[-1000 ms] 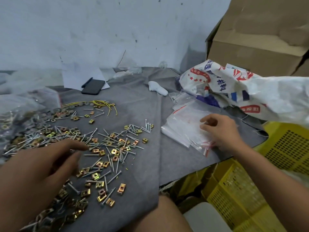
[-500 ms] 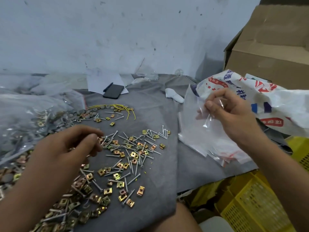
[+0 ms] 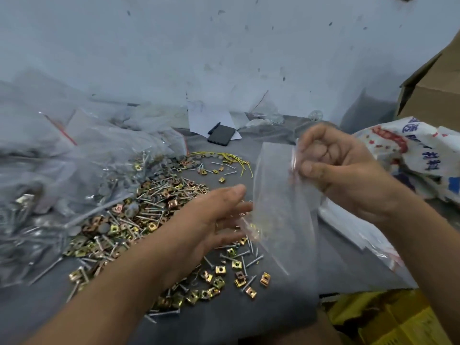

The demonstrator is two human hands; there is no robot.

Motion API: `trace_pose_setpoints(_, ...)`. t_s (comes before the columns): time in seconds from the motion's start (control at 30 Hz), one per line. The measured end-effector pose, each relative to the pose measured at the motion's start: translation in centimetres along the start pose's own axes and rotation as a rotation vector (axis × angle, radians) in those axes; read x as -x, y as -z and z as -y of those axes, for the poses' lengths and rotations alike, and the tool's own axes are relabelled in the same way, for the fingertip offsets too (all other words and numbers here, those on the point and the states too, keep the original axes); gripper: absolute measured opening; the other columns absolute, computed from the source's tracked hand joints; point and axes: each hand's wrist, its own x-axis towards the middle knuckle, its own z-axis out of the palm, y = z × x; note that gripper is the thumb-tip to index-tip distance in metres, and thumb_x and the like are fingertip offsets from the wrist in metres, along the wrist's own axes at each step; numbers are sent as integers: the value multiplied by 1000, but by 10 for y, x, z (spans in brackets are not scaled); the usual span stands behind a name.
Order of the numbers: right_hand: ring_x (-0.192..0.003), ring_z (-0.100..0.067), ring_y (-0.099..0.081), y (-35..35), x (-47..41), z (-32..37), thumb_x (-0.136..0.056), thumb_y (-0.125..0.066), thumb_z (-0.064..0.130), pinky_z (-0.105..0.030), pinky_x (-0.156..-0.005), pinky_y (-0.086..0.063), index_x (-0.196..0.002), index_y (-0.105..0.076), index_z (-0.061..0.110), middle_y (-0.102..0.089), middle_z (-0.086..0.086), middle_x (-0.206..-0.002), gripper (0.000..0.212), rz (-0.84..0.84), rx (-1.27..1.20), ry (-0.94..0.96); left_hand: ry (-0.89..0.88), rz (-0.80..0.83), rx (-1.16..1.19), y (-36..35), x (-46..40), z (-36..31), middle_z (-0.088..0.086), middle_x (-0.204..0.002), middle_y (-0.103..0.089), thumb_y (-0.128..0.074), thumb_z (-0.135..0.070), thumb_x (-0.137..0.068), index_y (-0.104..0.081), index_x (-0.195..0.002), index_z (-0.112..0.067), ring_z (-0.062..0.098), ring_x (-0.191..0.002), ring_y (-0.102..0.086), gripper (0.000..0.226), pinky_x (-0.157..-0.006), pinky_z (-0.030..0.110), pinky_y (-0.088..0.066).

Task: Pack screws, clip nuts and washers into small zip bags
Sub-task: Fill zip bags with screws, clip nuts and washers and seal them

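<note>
Above the grey tabletop (image 3: 286,302), right of centre: right hand (image 3: 341,168) pinching the top edge of a small clear zip bag (image 3: 281,212), grip narrow, thumb against curled fingers, bag hanging down, blurred. Just left of the bag: left hand (image 3: 214,220) hovering over the parts, grip wide, fingers straight and spread, tips near the bag's side; touching or not, cannot tell. Beneath it: gold clip nuts (image 3: 219,270) and silver screws (image 3: 154,207) lying scattered together on the cloth. Further back: grey washers (image 3: 184,163) sitting beside a yellow wire (image 3: 234,158). Far left: large clear bags of hardware (image 3: 62,170) slumping. Behind: black phone (image 3: 221,135) resting on white paper (image 3: 204,118). Right: printed woven sack (image 3: 410,150) lying below a cardboard box (image 3: 433,95).
</note>
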Motion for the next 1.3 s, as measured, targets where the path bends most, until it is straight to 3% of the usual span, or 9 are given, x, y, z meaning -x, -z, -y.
trace_pose_setpoints(0.17, -86, -21, -76, 9, -1, -6, -89, -75, 6, -28, -81, -61, -108, -66, 11, -77, -15, -97, 22, 96, -83, -126, -57, 179, 67, 4, 9, 1, 6, -100, -80, -87, -33, -81, -83, -106, -12, 18, -87, -78, 32, -73, 32, -64)
trace_pose_setpoints(0.47, -40, -19, -52, 65, 21, -52, -96, -70, 7, -24, -37, -44, -105, -71, 17, -75, -3, -73, 14, -512, 746, -229, -114, -335, -83, 34, 6, -15, 9, -95, -81, -81, -25, -86, -82, -96, -9, 18, -74, -75, 19, -62, 28, -60)
trace_pose_setpoints(0.57, -46, -9, -58, 117, 47, -50, -96, -71, 13, -21, -42, -49, -107, -73, 16, -77, 0, -82, 12, -882, 1016, -469, -114, -355, -27, 41, 11, -21, 10, -91, -79, -82, -18, -84, -79, -100, -3, 19, -72, -74, 22, -66, 33, -63)
trace_pose_setpoints(0.7, -78, -36, -61, 133, 73, -46, -91, -75, 33, -50, -71, -56, -110, -54, -4, -60, -30, -99, 47, -756, 1719, -706, -135, -399, -66, 38, 12, -25, 9, -95, -82, -81, -11, -89, -80, -102, -6, 23, -76, -79, 14, -62, 32, -63)
trace_pose_setpoints(0.8, -97, -20, -69, 45, 46, -26, -92, -61, 63, -42, -86, -59, -114, -63, 32, -72, 4, -108, 38, -644, 1446, -303, -177, -453, -63, 34, 10, -27, 8, -97, -82, -78, -16, -94, -78, -103, -10, 26, -83, -81, 11, -66, 35, -65)
trace_pose_setpoints(0.87, -84, 0, -70, -26, 17, -18, -90, -69, 55, -13, -76, -55, -101, -70, 40, -73, 21, -93, 19, -506, 1143, -42, -189, -465, -55, 31, 11, -25, 7, -100, -82, -74, -19, -98, -77, -109, -11, 26, -88, -81, 14, -72, 38, -66)
trace_pose_setpoints(0.93, -84, -2, -70, -81, -13, -19, -87, -78, 35, -12, -74, -54, -98, -73, 37, -72, 21, -91, 12, -364, 963, 68, -190, -475, -10, 28, 14, -23, 10, -99, -82, -70, -21, -100, -76, -110, -8, 27, -87, -81, 17, -70, 38, -66)
trace_pose_setpoints(1.07, -88, -6, -70, -133, -60, -30, -83, -85, 32, -30, -79, -61, -101, -72, 32, -74, 13, -93, 23, -192, 682, -63, -271, -486, 98, 28, 19, -28, 17, -97, -81, -61, -23, -107, -76, -108, -3, 31, -81, -81, 26, -63, 37, -65)
trace_pose_setpoints(1.3, -84, -3, -70, -154, -90, -59, -73, -93, 34, -20, -70, -58, -104, -67, 27, -74, 10, -93, 41, -280, 530, -108, -409, -622, 98, 41, 16, -39, 10, -75, -76, -50, -29, -111, -77, -82, -13, 16, -56, -70, 43, -51, 27, -57)
